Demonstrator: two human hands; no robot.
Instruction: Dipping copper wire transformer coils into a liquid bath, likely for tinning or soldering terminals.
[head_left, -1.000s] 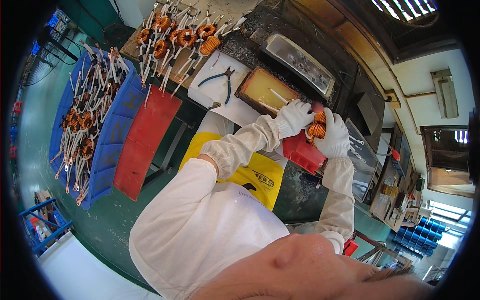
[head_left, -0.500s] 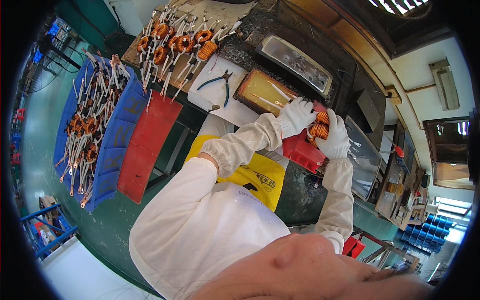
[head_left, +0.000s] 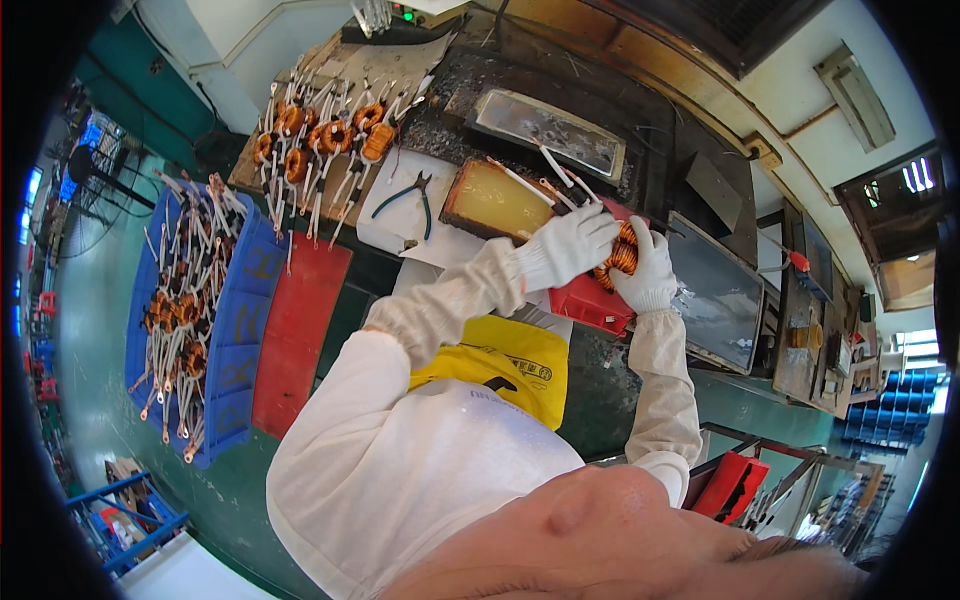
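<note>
My right hand (head_left: 648, 275), in a white knit glove, is closed round the outer side of a copper-wound toroidal coil (head_left: 622, 250). My left hand (head_left: 570, 247), gloved too, lies over the coil's near-left side, its fingers closed at the base of the leads. White-sleeved leads (head_left: 558, 168) with bare copper ends stick out past my left fingers toward the far side. Below the coil is a red plastic bin (head_left: 592, 306). Just left of the leads sits a yellowish block in a dark tray (head_left: 497, 203). My left fingertips are partly hidden.
Beyond the tray lies a metal-rimmed rectangular pot (head_left: 548, 130) with a silvery surface. Cutting pliers (head_left: 408, 202) rest on white board at the left. More coils (head_left: 335, 135) lie farther left, and a blue crate (head_left: 238, 345) of coils stands beside a red panel (head_left: 298, 330).
The leads now point more steeply away, toward the pot. My left hand has turned over the coil, hiding more of it. The whole view has shifted slightly.
</note>
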